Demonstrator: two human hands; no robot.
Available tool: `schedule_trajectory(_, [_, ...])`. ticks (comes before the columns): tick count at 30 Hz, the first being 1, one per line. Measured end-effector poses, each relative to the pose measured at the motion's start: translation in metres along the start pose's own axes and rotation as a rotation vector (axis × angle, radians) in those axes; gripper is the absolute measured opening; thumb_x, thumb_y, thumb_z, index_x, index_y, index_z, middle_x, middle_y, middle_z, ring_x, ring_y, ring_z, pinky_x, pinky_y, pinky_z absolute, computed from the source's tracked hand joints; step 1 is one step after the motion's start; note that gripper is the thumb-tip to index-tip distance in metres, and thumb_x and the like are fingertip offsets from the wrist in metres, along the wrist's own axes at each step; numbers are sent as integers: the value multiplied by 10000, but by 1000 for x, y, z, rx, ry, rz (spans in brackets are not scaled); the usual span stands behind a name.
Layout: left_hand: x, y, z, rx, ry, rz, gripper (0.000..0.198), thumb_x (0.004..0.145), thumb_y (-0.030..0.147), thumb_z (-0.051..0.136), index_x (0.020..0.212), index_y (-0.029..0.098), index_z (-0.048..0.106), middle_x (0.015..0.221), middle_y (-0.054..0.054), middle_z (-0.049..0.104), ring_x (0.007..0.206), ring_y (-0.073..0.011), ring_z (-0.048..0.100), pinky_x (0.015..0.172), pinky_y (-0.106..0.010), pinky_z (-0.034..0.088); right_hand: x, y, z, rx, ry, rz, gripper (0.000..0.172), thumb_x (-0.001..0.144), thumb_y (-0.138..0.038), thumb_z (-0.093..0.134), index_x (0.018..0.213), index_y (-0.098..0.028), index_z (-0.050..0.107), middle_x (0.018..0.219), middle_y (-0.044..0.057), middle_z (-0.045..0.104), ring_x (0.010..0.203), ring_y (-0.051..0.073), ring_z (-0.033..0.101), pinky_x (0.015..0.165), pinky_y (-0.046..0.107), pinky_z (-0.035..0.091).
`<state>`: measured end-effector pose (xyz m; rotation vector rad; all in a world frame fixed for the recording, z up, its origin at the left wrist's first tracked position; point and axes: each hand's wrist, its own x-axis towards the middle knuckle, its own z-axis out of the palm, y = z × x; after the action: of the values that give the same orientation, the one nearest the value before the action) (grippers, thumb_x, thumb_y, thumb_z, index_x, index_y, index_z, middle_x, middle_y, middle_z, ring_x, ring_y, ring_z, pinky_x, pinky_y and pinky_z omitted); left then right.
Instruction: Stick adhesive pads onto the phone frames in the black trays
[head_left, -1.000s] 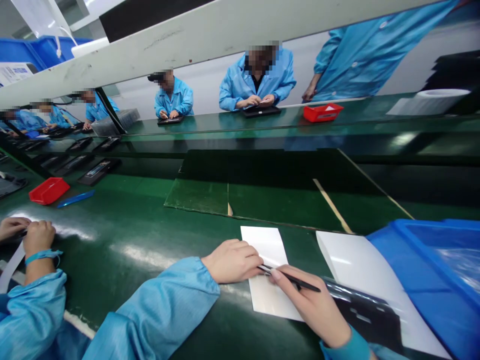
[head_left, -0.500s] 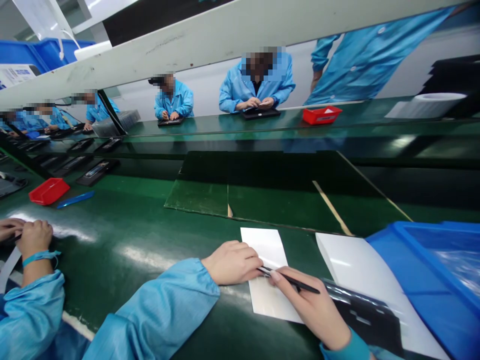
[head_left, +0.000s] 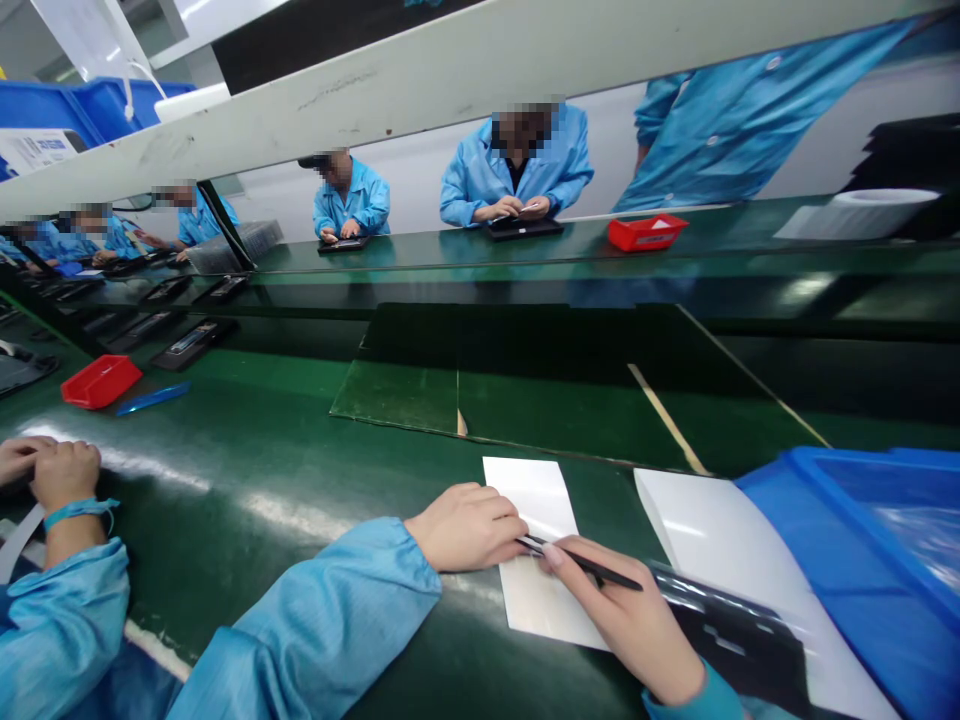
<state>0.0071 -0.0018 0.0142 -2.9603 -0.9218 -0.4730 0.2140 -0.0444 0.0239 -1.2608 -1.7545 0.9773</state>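
Observation:
Black tweezers are gripped between the thumb and fingers of my right hand, their tips pointing left. Those tips meet the fingertips of my left hand, whose fingers are bent and pressed together; anything between them is too small or hidden to make out. Under both hands a white sheet lies on the green table. Behind my right wrist is a dark glossy panel, partly covered by the hand, resting by a larger white sheet.
At the right stands a blue bin with clear plastic inside. A green board lies ahead. On the left are a co-worker's hands, a red tray and a blue strip. Several co-workers sit across the line.
Both hands and the tweezers hold almost the same pose over the white sheet. The whole view has shifted very slightly.

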Motion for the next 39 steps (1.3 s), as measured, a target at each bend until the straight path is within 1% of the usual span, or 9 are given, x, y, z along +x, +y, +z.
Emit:
schedule_trajectory(7, [1,0,-2,0,-2,0,236,973,359,523,950,170,662,912,-25,674,878,-162,625,766,-282,462,0,2,-2,19,-23,7,385,913,-509,590,707,-197,678,725,51,687,685,209,621,680,304,487])
schedule_trajectory(12, [1,0,-4,-1,7,-1,234,968,359,531,936,169,664,900,-19,672,867,-161,625,759,-288,471,0,-1,-2,22,-30,10,394,912,-523,585,714,-196,680,728,63,698,684,220,614,670,319,496])
schedule_trajectory(17, [2,1,-4,0,-16,-6,239,969,365,532,935,170,666,904,-28,677,871,-160,630,764,-286,474,0,0,-2,19,-36,16,388,918,-519,581,720,-200,681,741,62,702,696,221,615,684,323,496])
schedule_trajectory(22, [1,0,-3,4,1,0,251,977,369,514,937,170,661,906,-26,676,871,-162,629,763,-286,469,1,-1,-3,10,-40,4,404,910,-535,583,711,-198,682,725,64,700,692,224,618,678,320,507])
schedule_trajectory(28, [1,0,-2,9,-4,2,235,973,359,523,944,171,661,907,-26,672,878,-162,625,770,-290,469,0,-1,-1,13,-16,1,415,907,-543,581,703,-197,684,723,58,698,680,218,630,677,309,502])
schedule_trajectory(32, [1,0,-1,7,-6,4,233,972,359,526,953,170,661,903,-36,665,875,-155,618,767,-283,471,0,-2,0,6,14,-7,447,895,-579,578,685,-199,688,699,54,698,660,217,637,649,302,512])
schedule_trajectory(39, [0,-1,1,9,11,11,228,972,353,522,954,173,661,909,-26,664,874,-163,615,773,-291,471,1,-3,-1,14,10,2,445,890,-582,588,683,-202,690,703,56,701,670,222,641,659,304,511])
